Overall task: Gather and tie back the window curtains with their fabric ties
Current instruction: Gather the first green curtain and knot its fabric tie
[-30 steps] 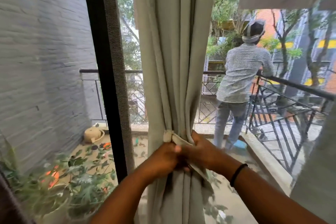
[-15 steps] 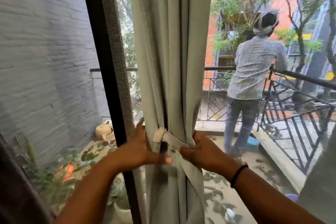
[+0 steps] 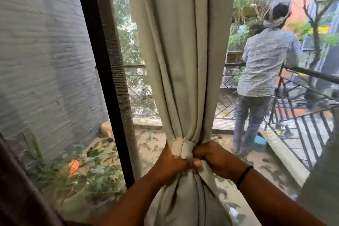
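2 hands meet at 6 o'clock of frame on gathered curtain (image 3: 183,60). Left hand (image 3: 171,164) grips bunched fabric, thumb across front. Right hand (image 3: 213,158) clamped on fabric tie (image 3: 181,147), which wraps curtain's waist. Black wristband (image 3: 244,174) at 4 o'clock. Person on balcony (image 3: 264,71) at 2 o'clock, by railing (image 3: 311,75).

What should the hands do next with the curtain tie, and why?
Probably press the tie's overlapped ends flat so they fasten. The left hand and right hand grip it round the bunched curtain, but one end looks lifted.
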A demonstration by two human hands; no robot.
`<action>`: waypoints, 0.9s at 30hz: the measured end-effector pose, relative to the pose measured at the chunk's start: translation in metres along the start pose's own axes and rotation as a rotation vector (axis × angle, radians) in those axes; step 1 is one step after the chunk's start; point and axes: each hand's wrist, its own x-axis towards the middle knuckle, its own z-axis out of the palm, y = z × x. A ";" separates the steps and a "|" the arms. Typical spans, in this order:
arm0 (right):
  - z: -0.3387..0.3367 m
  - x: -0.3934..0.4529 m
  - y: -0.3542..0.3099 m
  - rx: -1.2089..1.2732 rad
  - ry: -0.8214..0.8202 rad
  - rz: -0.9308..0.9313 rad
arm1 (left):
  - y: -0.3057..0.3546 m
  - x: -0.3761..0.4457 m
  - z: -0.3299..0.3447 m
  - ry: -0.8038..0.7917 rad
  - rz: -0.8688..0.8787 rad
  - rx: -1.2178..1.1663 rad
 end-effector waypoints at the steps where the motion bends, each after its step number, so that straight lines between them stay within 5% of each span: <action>1: 0.003 -0.001 -0.003 -0.010 0.008 -0.027 | 0.000 0.002 0.001 0.007 0.012 -0.005; 8: 0.003 -0.003 0.006 -0.399 0.242 0.047 | 0.004 0.003 -0.001 -0.074 -0.033 0.127; 11: -0.001 -0.011 -0.009 -0.660 -0.011 0.205 | 0.012 -0.001 0.009 -0.152 -0.046 0.121; 14: -0.002 -0.013 -0.020 -0.561 -0.136 0.227 | 0.017 -0.005 0.021 -0.201 -0.084 0.036; 23: -0.011 -0.035 -0.001 -0.175 -0.009 0.249 | 0.013 -0.012 0.013 -0.135 -0.132 -0.146; 27: -0.012 -0.044 0.015 -0.157 -0.084 0.323 | 0.016 -0.015 0.005 -0.175 -0.105 -0.183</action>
